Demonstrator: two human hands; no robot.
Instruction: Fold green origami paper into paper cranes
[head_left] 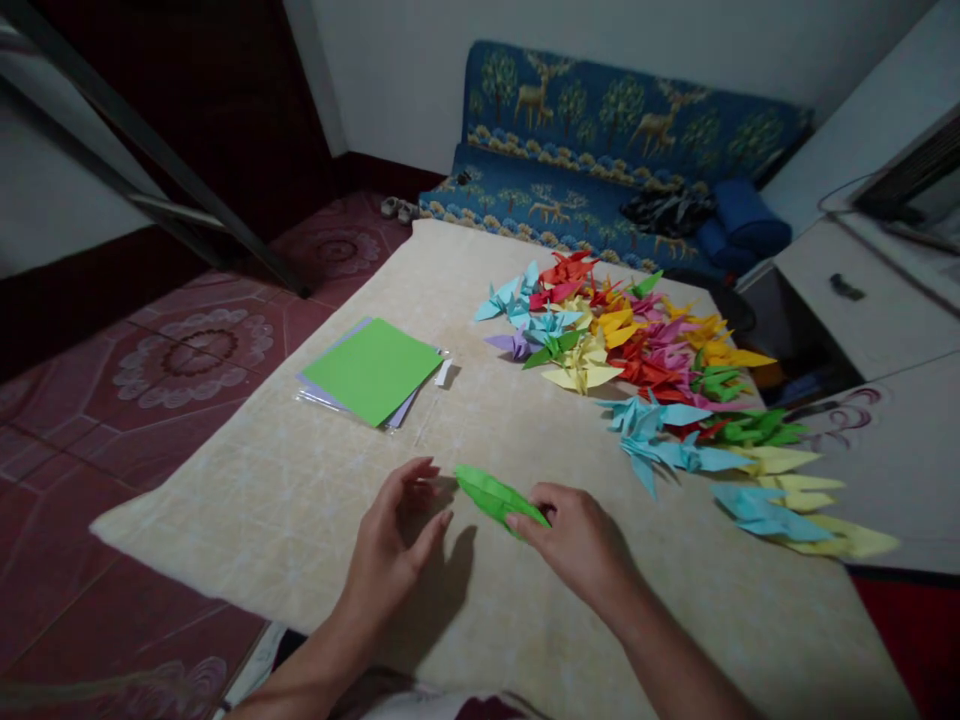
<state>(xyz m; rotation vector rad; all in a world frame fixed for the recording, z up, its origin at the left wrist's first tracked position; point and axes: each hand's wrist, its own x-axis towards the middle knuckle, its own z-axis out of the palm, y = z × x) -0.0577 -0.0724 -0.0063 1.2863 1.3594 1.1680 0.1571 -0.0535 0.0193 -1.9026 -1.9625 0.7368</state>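
A folded piece of green origami paper (495, 497) is held over the near part of the table. My right hand (577, 535) pinches its right end between thumb and fingers. Just left of the paper, my left hand (401, 535) has its thumb and curled fingers apart, with nothing between them. A small gap seems to separate its fingertips from the paper's left tip. Farther off to the left lies a stack of square paper sheets (373, 370), green on top, with lilac edges and a clear wrapper showing beneath.
Many folded paper cranes (622, 340) in several colours cover the table's right side, and a few light blue and yellow ones (772, 510) lie near its right edge. A pale cloth covers the table (300, 540). Behind it stands a blue patterned sofa (555, 180). A metal ladder (150, 150) leans at left.
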